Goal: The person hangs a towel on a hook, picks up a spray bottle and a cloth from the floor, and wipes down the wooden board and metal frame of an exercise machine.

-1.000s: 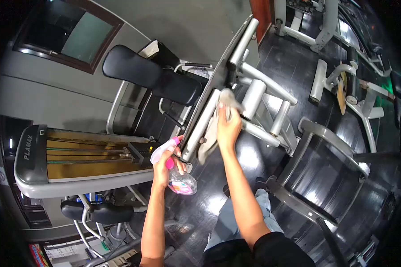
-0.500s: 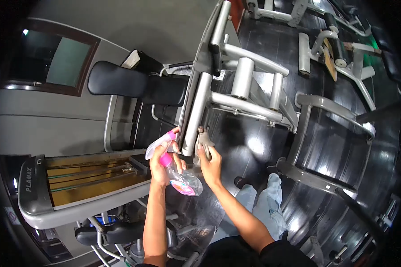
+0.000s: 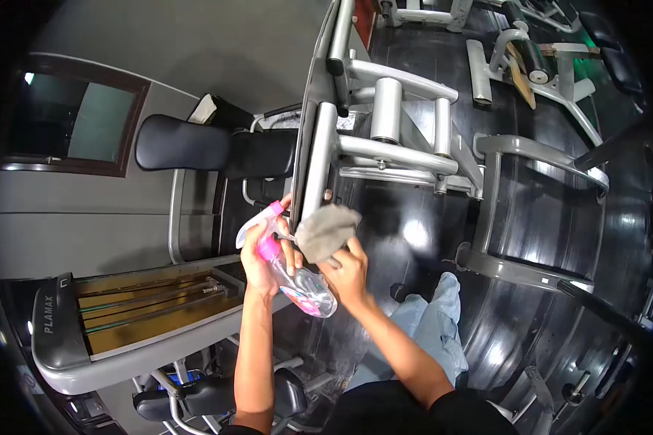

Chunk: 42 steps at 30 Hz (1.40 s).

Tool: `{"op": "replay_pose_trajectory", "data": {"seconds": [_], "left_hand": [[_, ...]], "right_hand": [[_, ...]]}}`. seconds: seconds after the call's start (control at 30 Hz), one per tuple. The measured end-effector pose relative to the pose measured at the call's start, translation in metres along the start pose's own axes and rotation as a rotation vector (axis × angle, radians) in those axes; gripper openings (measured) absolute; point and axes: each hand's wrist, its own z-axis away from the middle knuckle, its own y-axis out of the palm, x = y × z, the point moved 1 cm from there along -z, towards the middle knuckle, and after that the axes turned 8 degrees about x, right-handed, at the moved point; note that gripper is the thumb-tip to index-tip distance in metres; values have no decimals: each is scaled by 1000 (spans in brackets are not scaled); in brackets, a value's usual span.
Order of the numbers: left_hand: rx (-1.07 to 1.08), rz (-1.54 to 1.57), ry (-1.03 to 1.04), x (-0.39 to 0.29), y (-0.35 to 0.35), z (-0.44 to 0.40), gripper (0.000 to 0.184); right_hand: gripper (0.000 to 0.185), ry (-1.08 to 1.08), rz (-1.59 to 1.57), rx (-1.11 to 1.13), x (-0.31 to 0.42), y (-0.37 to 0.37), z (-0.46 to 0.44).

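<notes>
A clear spray bottle [image 3: 302,286] with a pink collar and trigger head is in my left hand [image 3: 256,264], tilted, its base toward the lower right. Some of that hand's fingers reach up beside the end of a silver machine post [image 3: 318,159]. My right hand [image 3: 347,279] pinches a grey cloth [image 3: 328,230], which hangs over the lower end of the post and partly hides it. The cloth lies just right of the bottle's neck.
Left of the post is a black padded seat [image 3: 181,143]. A PLAMAX weight-stack housing [image 3: 62,326] stands at the lower left. Silver frame bars [image 3: 399,156] extend rightward, and another grey frame [image 3: 515,268] stands on the dark floor.
My right hand has turned and the cloth has swung up and spread out, now covering the post's end. The bottle stays in my left hand. The view has shifted slightly.
</notes>
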Motion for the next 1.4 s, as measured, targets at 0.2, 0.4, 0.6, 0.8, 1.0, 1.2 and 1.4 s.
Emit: {"op": "replay_pose_trajectory", "data": {"seconds": [0.2, 0.4, 0.6, 0.8, 1.0, 1.2, 1.4], "left_hand": [[-82, -40, 34, 3, 13, 3, 57], [30, -14, 89, 4, 4, 2, 50], [-84, -47, 124, 6, 16, 3, 40], [-8, -124, 123, 6, 9, 5, 66], [-10, -87, 117, 5, 4, 2, 41], [-74, -84, 87, 4, 10, 3, 40], [-87, -100, 94, 7, 6, 4, 41]], "right_hand": [[16, -81, 229, -131, 43, -12, -89], [15, -124, 123, 100, 34, -26, -38], [16, -107, -42, -106, -1, -8, -47], [24, 134, -300, -145, -37, 26, 11], [23, 567, -1199, -111, -34, 44, 23], [31, 735, -1047, -82, -23, 34, -19], [40, 405, -370, -163, -49, 45, 5]]}}
